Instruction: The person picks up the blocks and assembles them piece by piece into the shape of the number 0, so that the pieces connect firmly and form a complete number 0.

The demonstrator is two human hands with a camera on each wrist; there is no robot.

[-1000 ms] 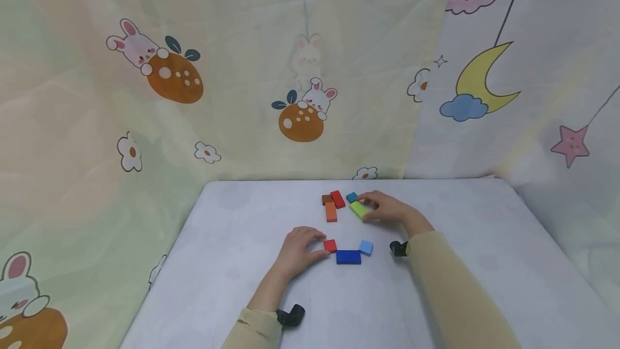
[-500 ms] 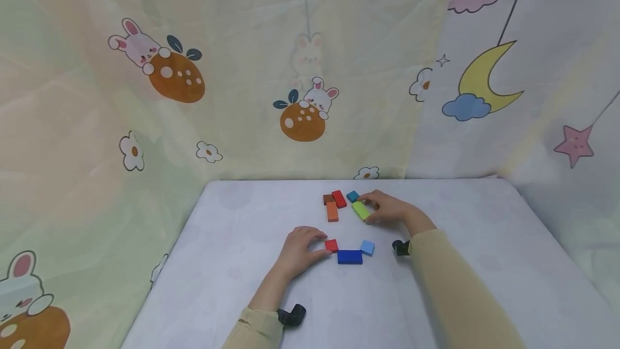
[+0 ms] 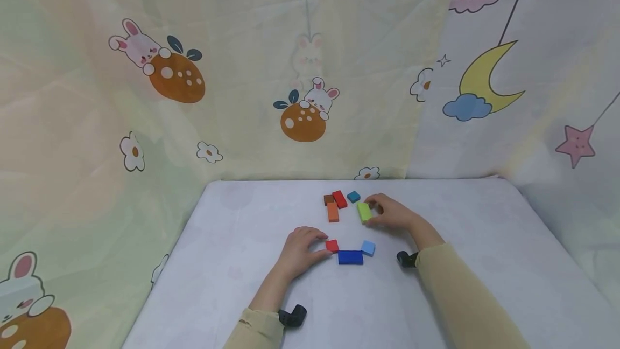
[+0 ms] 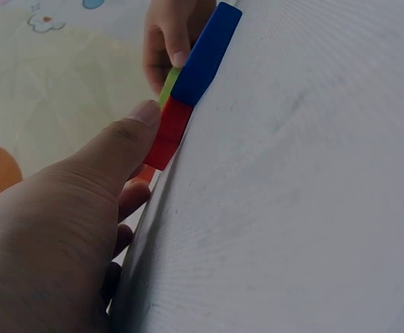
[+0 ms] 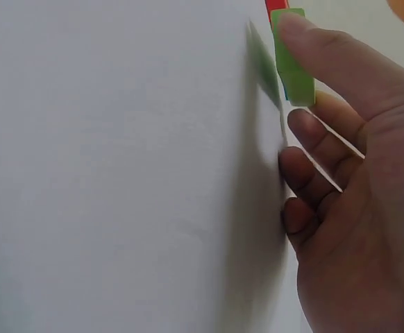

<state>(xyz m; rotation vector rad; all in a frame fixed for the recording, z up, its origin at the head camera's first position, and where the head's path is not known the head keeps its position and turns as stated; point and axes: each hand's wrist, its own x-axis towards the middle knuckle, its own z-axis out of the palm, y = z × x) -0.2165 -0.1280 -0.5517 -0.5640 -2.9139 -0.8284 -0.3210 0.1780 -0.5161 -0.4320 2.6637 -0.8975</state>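
- We see the lime-green block (image 3: 364, 213) as smooth, with a soft sheen rather than a hard gloss; we cannot tell painted wood from plastic.
- We find the dark blue block (image 3: 351, 257) and the nearer red block (image 3: 332, 246) smooth and mostly matt on their faces.
- We see the tabletop (image 3: 349, 306) as matt, with a fine, cloth-like grain in the left wrist view.
- We read the backdrop (image 3: 242, 42) as printed cloth, matt and lightly wrinkled.
- We see matt, soft-looking cloth in the right sleeve (image 3: 470, 290).
- We take the left wrist camera (image 3: 293, 316) for smooth plastic.
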